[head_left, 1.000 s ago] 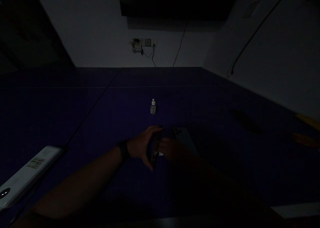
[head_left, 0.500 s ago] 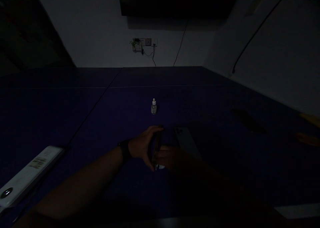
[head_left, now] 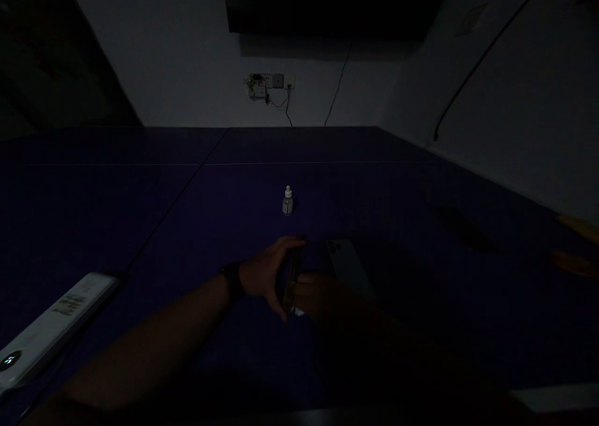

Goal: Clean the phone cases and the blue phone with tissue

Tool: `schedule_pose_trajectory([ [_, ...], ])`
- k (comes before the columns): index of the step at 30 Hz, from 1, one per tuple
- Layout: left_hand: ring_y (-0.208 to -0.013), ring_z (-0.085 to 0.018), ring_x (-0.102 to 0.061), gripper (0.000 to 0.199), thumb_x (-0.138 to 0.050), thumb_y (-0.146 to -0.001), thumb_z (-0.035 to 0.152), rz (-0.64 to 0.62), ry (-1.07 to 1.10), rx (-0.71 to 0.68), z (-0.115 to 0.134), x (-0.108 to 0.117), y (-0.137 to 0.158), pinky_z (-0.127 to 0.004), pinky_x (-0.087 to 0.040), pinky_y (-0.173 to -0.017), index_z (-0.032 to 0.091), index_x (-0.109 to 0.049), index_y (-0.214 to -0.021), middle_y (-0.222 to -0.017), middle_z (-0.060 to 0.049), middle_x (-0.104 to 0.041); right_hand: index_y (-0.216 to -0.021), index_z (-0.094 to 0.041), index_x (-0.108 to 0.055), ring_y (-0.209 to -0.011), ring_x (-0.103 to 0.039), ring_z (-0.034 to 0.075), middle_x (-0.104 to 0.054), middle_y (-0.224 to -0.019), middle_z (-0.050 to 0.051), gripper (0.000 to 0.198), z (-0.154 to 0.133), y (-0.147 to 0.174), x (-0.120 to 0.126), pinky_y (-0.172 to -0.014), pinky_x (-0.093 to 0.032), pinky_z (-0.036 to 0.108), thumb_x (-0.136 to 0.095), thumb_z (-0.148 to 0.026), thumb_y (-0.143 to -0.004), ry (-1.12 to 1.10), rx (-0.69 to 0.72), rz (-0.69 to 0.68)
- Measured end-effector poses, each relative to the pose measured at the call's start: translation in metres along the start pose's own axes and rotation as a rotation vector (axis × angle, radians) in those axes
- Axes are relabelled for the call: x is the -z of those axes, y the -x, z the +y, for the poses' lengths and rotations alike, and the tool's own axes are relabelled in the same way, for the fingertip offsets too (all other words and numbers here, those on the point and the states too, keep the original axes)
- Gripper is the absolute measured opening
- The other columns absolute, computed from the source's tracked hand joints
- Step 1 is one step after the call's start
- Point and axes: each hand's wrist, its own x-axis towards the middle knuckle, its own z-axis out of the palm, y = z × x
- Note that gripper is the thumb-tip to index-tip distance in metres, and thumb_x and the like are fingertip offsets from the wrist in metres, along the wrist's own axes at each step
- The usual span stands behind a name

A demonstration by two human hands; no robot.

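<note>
The room is very dark. My left hand [head_left: 262, 274], with a dark band at the wrist, grips a thin dark slab [head_left: 293, 270] by its two ends, thumb near and fingers far. The slab is tilted up on edge; its kind cannot be made out. My right hand [head_left: 316, 294] is closed against the slab's near half. A crumpled white wad [head_left: 297, 312], like tissue or cloth, sticks out below its fingers. Just right of the hands lies a phone [head_left: 350, 265], camera lenses up, partly hidden by my right arm. Beyond the hands stands a small dropper bottle [head_left: 287, 203] with a white top.
On the left lies a long white device [head_left: 58, 326] with a small lit display. A dark flat object [head_left: 465, 228] and orange-yellow items [head_left: 575, 264] lie to the right on the dark purple surface [head_left: 224, 208]. Sockets with cables [head_left: 269, 84] sit on the far wall, below a black screen [head_left: 327, 8].
Both hands keep nearly the same place on the slab, with only a slight shift of the fingers. The view has tilted very slightly.
</note>
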Motion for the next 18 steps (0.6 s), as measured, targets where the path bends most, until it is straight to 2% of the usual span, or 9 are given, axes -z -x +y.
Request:
schedule_pose_trajectory([
  [5,-0.138,-0.047,-0.038,0.154,-0.093,-0.027,0.070,-0.006,-0.005,0.010,-0.001,0.000,0.000,-0.063,-0.034,-0.113,0.027,-0.018,-0.155,-0.152,-0.022,-0.032,-0.107,-0.014,-0.068,-0.099,-0.065,0.019,-0.073,-0.105,0.008,0.022,-0.006,-0.003,0.008,-0.087,-0.052,0.033,-0.046,-0.016,-0.103,-0.112,0.070,0.111],
  [13,-0.139,-0.047,-0.037,0.155,-0.094,-0.025,0.069,-0.010,0.039,0.002,-0.003,-0.001,0.001,-0.063,-0.031,-0.116,0.026,-0.019,-0.154,-0.153,-0.022,-0.030,-0.095,-0.016,-0.068,-0.081,-0.060,0.020,-0.071,-0.093,0.006,0.019,0.009,0.000,0.007,-0.073,-0.049,0.033,-0.049,-0.013,-0.100,-0.045,-0.058,0.048],
  [18,-0.139,-0.046,-0.038,0.154,-0.093,-0.027,0.069,-0.016,0.047,0.014,-0.002,0.000,0.000,-0.062,-0.032,-0.115,0.027,-0.018,-0.154,-0.152,-0.021,-0.031,-0.092,-0.016,-0.067,-0.084,-0.060,0.020,-0.070,-0.091,0.007,0.019,0.022,0.002,0.006,-0.077,-0.048,0.033,-0.051,-0.009,-0.097,-0.040,-0.196,0.060],
])
